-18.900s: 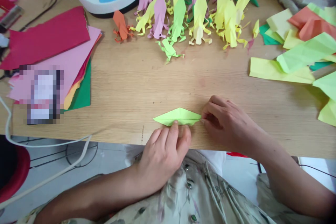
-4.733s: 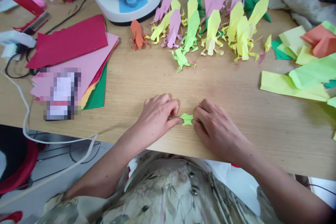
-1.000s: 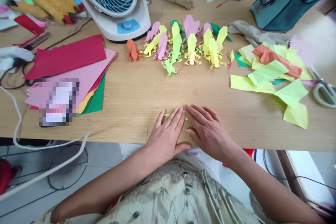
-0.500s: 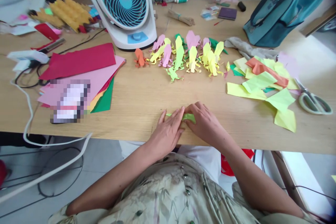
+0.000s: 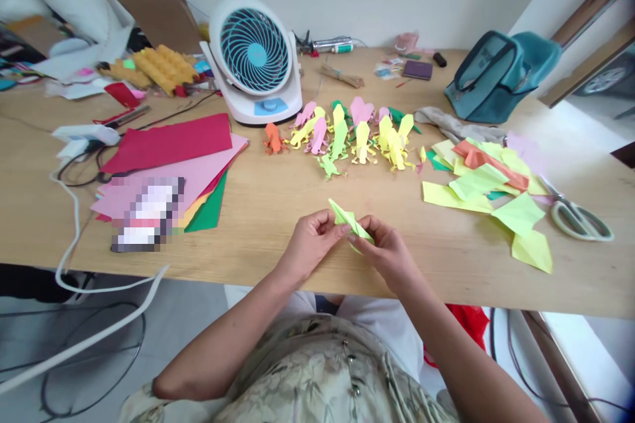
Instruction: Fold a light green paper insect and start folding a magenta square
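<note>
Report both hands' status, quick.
Left hand: fingers closed, pinching the folded light-green paper.
Right hand: fingers closed, pinching the same paper.

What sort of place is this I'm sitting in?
Probably a paper-craft workspace: the wooden table holds a cluster of folded paper figures, a stack of coloured sheets and scissors.

Pale green leaf-print shirt (shiny buttons), white bottoms.

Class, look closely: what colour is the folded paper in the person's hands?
The folded paper is light yellowish green, showing best in the head view.
</note>
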A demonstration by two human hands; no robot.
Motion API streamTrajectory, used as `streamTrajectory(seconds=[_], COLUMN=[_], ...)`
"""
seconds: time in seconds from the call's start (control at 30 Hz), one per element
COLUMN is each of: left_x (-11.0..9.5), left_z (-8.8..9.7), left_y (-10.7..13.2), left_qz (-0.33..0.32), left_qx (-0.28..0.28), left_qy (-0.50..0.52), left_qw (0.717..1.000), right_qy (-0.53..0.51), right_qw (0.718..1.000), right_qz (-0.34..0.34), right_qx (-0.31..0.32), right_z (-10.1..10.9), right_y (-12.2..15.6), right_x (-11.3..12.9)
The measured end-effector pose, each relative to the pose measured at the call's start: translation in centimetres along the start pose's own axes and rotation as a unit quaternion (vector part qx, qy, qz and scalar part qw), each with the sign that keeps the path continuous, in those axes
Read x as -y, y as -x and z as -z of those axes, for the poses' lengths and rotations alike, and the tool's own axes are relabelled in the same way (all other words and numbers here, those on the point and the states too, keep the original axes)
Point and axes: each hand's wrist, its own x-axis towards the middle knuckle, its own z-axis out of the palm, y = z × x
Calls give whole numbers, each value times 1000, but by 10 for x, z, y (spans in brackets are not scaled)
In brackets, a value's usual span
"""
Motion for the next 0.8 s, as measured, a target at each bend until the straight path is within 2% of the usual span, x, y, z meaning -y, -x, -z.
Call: streamTrajectory(seconds=[0.1, 0.17, 0.23, 0.33, 0.5, 0.7, 0.8], left_x=[-3, -4, -6, -6, -4, -1, -1], left_z=[0, 3, 6, 8, 7, 4, 1], left_y=[-7, -11, -12, -13, -14, -16, -16], left_qz=[13, 16, 18, 19, -5, -52, -54], left_qx=[-7, -5, 5, 26, 34, -13, -10], left_qy=[18, 11, 6, 7, -3, -75, -82], left_qw=[1000, 1000, 1000, 999, 999, 996, 995], right_qy=[-1, 0, -3, -8, -23, -32, -17], right_qw=[999, 997, 995, 996, 999, 998, 998], right_qz=[4, -10, -30, -47, -38, -45, -46], right_qx=[37, 80, 93, 69, 9, 41, 49], right_z=[3, 9, 12, 11, 2, 3, 5], right_y=[0, -1, -2, -6, -10, -10, -12], right_x=[3, 8, 12, 13, 5, 4, 2])
